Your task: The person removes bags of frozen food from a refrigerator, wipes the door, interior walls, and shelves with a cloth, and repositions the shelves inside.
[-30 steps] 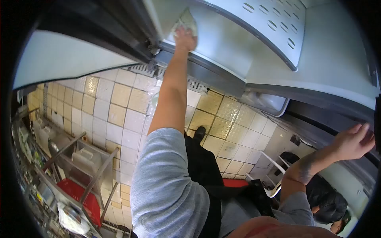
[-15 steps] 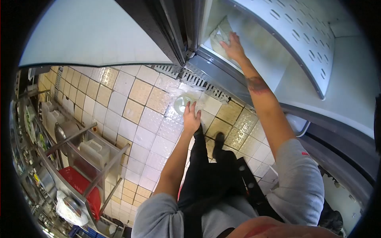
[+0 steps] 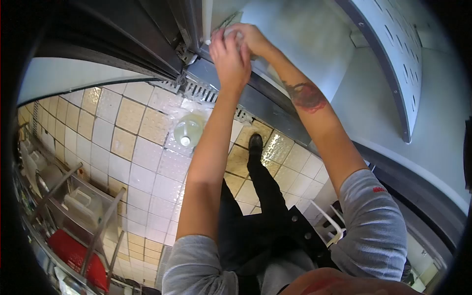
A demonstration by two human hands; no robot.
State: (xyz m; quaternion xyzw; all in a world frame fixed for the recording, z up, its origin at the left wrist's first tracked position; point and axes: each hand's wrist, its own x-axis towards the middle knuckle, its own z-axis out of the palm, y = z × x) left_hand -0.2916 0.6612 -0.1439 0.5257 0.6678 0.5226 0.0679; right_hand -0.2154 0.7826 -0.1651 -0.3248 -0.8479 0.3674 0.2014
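Note:
Both of my hands are together at the front left corner of the white cabinet interior [image 3: 295, 44]. A pale, crumpled cloth [image 3: 230, 21] shows around and between them, mostly covered by fingers. My right hand [image 3: 251, 38] is bent over the cloth, its fingers closed around part of it. My left hand [image 3: 230, 61] reaches up against the right one, with its fingertips on the bunched cloth. Below the forearms, a translucent jug with a white cap [image 3: 192, 127] stands on the tiled floor, beside crumpled clear plastic.
A perforated white shelf [image 3: 388, 54] juts out at upper right. The open door [image 3: 93, 81] spans the upper left. A metal rack at left holds a clear container [image 3: 81, 206] and a red tray [image 3: 76, 253]. A floor drain grate [image 3: 199, 92] runs along the cabinet base.
My left hand has risen from above the jug to join the right hand at the cloth. The right hand has drawn the cloth to the cabinet's front corner. The view has shifted.

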